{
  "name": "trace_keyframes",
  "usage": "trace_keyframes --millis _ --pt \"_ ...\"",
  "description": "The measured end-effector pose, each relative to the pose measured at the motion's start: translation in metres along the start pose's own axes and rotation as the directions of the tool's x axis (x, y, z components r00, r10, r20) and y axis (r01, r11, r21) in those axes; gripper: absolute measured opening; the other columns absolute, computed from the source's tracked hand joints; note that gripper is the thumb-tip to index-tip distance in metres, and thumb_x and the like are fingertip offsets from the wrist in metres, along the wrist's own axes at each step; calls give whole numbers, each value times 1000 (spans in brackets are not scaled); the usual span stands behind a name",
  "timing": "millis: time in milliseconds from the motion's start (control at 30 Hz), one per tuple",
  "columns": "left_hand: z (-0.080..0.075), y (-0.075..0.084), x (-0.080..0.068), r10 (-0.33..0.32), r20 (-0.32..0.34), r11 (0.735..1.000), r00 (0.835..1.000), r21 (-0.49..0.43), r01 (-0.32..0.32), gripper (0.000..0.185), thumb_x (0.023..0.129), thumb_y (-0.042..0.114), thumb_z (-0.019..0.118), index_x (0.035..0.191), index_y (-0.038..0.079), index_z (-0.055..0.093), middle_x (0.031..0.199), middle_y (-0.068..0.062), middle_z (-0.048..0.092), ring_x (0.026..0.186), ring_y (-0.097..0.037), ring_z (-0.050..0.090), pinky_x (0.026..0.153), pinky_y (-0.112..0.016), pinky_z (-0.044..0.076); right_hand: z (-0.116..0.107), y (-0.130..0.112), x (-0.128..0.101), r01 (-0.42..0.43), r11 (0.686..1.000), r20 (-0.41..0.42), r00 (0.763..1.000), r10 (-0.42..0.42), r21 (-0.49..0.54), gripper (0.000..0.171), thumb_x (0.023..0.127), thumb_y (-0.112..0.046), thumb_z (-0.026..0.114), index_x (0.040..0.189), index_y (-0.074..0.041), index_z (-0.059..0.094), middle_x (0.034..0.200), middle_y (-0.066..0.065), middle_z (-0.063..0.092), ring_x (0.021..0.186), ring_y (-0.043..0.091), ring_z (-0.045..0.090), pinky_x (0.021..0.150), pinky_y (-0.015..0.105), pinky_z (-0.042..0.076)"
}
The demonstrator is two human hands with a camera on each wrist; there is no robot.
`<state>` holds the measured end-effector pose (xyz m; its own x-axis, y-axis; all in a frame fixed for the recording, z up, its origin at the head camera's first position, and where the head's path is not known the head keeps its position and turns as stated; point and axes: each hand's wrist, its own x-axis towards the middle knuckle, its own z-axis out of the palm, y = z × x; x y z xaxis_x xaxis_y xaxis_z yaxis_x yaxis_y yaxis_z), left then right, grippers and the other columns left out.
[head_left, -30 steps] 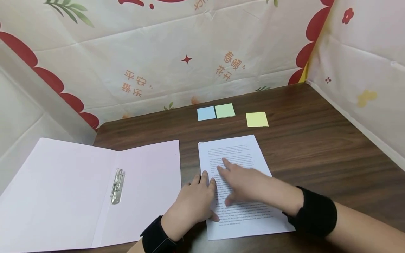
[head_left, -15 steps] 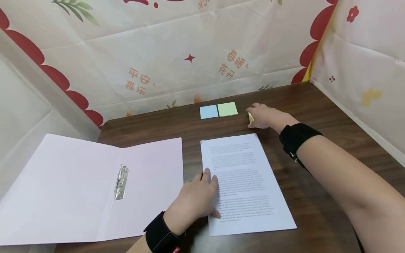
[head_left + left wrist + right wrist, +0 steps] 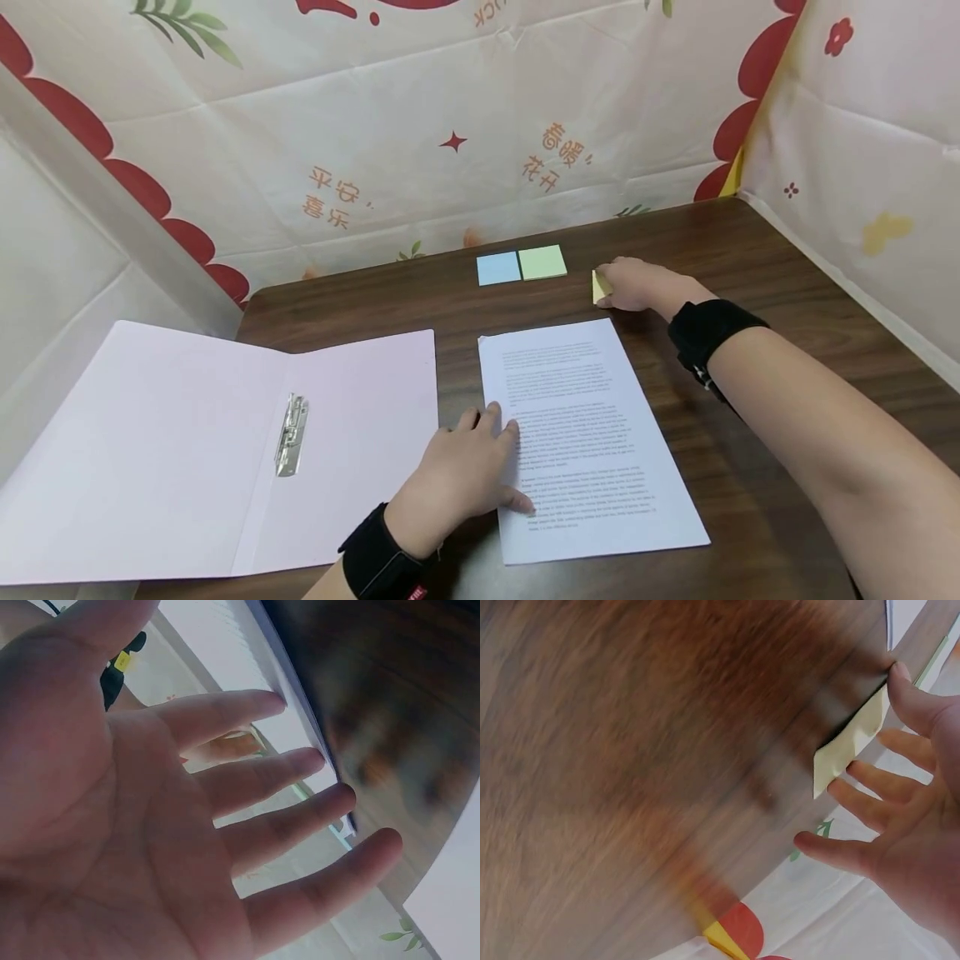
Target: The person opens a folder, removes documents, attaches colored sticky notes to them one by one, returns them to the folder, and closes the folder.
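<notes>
A stack of white printed sheets (image 3: pixel 585 433) lies on the dark wooden table (image 3: pixel 750 275). My left hand (image 3: pixel 480 462) rests flat on the stack's left edge, and its fingers (image 3: pixel 300 765) are straight in the left wrist view. My right hand (image 3: pixel 630 283) reaches to the far side and covers most of a yellow sticky-note pad (image 3: pixel 600 287). In the right wrist view the thumb (image 3: pixel 911 694) touches an edge of the yellow pad (image 3: pixel 851 742), which is tilted up off the table. The other fingers of my right hand (image 3: pixel 922 825) are spread beside it.
An open pale pink folder (image 3: pixel 187 450) with a metal clip (image 3: pixel 291 435) lies left of the sheets. A blue sticky pad (image 3: pixel 498 268) and a green one (image 3: pixel 542 262) sit side by side near the back. Patterned sheeting (image 3: pixel 450 125) walls in the table.
My right hand left the printed sheets and reached out to the yellow pad, which now shows only at its left edge. My left hand stayed on the sheets.
</notes>
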<state>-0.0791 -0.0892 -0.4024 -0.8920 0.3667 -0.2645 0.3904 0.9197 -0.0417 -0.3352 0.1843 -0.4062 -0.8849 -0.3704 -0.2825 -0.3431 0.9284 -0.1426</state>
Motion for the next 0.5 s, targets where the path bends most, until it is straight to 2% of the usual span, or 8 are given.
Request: trace_keyframes --millis 133,267,367,433,500 --pt "-1 -1 -3 0 -17 1000 1000 7 0 96 78 77 78 154 21 59 166 -15 47 148 -35 52 97 -57 60 0 1 -2 -77 997 -35 996 78 7 75 98 -33 77 154 6 46 141 34 53 116 44 54 102 70 49" --pt "-5 -1 -4 14 -50 1000 999 20 -13 93 80 76 77 154 21 59 168 -15 45 151 -36 50 99 -57 59 -1 6 -2 -114 993 -92 989 115 16 84 92 -41 82 151 7 47 136 35 50 120 48 48 100 70 48" --pt "-10 -2 -4 19 -71 1000 997 7 -18 87 84 72 77 153 22 59 169 -14 44 153 -36 48 103 -58 57 -1 9 -4 -82 996 -152 985 85 26 71 96 -35 80 146 7 53 137 34 46 123 47 47 98 63 51" --pt "-13 -4 -3 18 -93 1000 996 -16 -20 82 88 69 75 152 21 60 169 -13 45 154 -37 47 106 -58 56 0 8 -7 -41 999 -198 979 45 24 56 100 -27 74 142 7 58 138 33 46 121 45 50 93 58 55" --pt "-18 -6 -1 18 -122 999 992 -35 -22 76 91 66 73 151 20 61 167 -13 46 153 -37 48 107 -58 56 0 5 -13 -7 999 -237 971 15 36 41 104 -20 68 136 5 63 136 31 53 114 41 56 87 53 56"
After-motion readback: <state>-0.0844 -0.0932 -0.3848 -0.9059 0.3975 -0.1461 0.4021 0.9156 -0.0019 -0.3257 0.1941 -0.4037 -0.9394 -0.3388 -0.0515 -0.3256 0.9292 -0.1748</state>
